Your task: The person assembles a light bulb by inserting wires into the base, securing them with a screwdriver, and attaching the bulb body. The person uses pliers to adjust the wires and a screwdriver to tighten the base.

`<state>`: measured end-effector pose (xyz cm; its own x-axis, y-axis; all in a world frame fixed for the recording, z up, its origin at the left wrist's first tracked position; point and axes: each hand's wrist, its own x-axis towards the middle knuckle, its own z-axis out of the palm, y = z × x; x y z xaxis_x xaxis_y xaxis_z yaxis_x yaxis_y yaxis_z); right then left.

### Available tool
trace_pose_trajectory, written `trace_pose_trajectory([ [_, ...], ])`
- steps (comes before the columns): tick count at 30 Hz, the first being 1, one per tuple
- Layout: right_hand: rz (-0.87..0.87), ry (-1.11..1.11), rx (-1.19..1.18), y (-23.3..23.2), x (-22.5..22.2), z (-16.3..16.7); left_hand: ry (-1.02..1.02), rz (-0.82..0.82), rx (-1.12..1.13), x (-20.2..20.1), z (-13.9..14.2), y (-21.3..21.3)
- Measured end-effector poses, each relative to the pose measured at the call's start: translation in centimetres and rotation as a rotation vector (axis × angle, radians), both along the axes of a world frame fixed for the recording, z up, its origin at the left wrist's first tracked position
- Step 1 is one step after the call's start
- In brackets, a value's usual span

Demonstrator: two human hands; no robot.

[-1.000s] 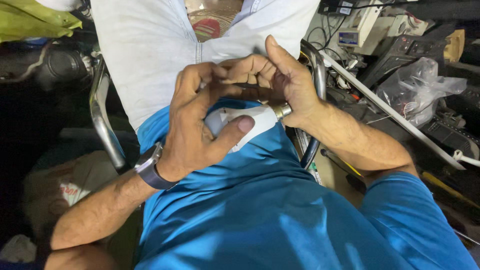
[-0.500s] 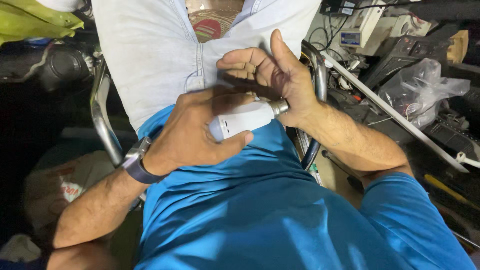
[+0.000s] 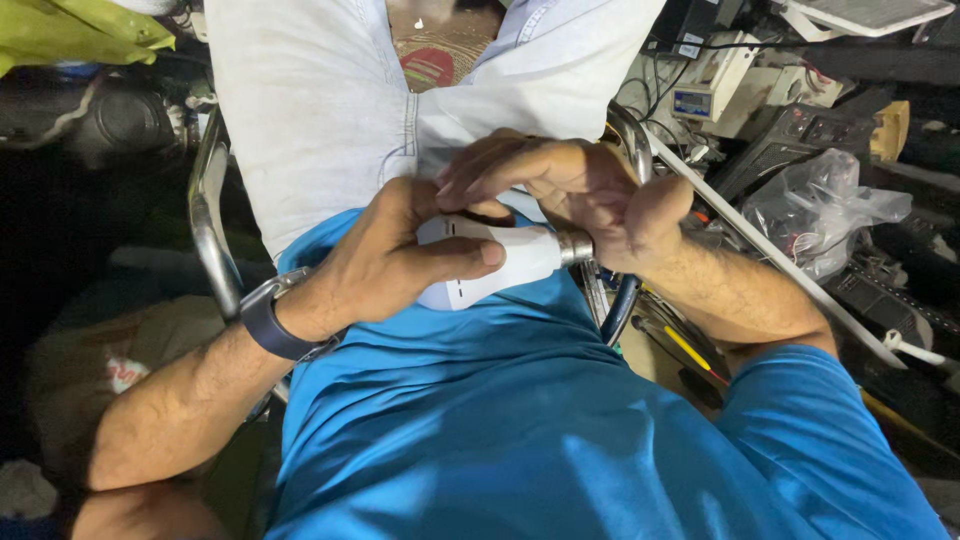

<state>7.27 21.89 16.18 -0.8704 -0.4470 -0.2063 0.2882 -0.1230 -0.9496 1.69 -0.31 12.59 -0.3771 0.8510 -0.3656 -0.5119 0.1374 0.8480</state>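
Gripping a white lamp body point(image 3: 490, 262) in the lap, the left hand point(image 3: 395, 262) wraps round its wide end, thumb laid along the top and fingers closed beneath. The bulb lies sideways just above the blue shirt point(image 3: 520, 420), its metal screw base point(image 3: 575, 247) pointing toward three o'clock. The right hand point(image 3: 570, 190) arches over from one o'clock, palm against the base; its fingers point(image 3: 490, 172) curl down onto the casing's upper edge, closed on it, though their tips are partly hidden. By my reading, the step in hand is working the housing loose or twisting it while the other hand braces. A further move would call for a firm counter-hold from the left and a careful, even turn or pry from the right. A chrome chair frame point(image 3: 205, 215) stands at nine o'clock, a clear plastic bag point(image 3: 820, 210) at two.
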Motion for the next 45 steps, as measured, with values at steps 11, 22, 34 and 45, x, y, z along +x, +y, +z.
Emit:
trace_pose_trajectory([
  [11,-0.2,0.307,-0.071,0.1,3.9,-4.2,0.592,-0.008,0.287,1.1,-1.0,-1.0],
  [22,-0.045,0.182,-0.018,1.0,1.2,-5.5,0.796,-0.058,0.366,-1.1,-2.9,0.4],
  [34,-0.528,-0.57,0.029,0.3,7.5,-5.1,0.344,-0.167,0.353,-2.1,-0.5,1.5],
  [45,-0.334,-0.702,0.012,0.2,4.3,-1.0,0.365,-0.107,0.314,-0.4,-0.3,0.8],
])
